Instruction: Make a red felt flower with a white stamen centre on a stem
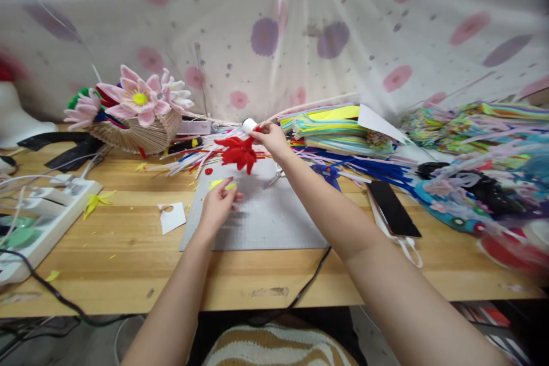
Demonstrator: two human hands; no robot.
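Pale wooden desk (128, 263), smooth with visible grain; matt grey cutting mat (266, 223); fuzzy red pipe-cleaner flower (238, 152); glossy black phone (392, 209); white plastic power strip (47, 217); thin dotted cloth backdrop (343, 23)

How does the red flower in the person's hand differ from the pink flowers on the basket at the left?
The red flower is plain red, while the pink flowers show pale pink petals, one with a yellow centre. The red flower is single and held up by the right hand above the grey mat; the pink flowers stand grouped on a woven basket, untouched. Both look fuzzy and handmade.
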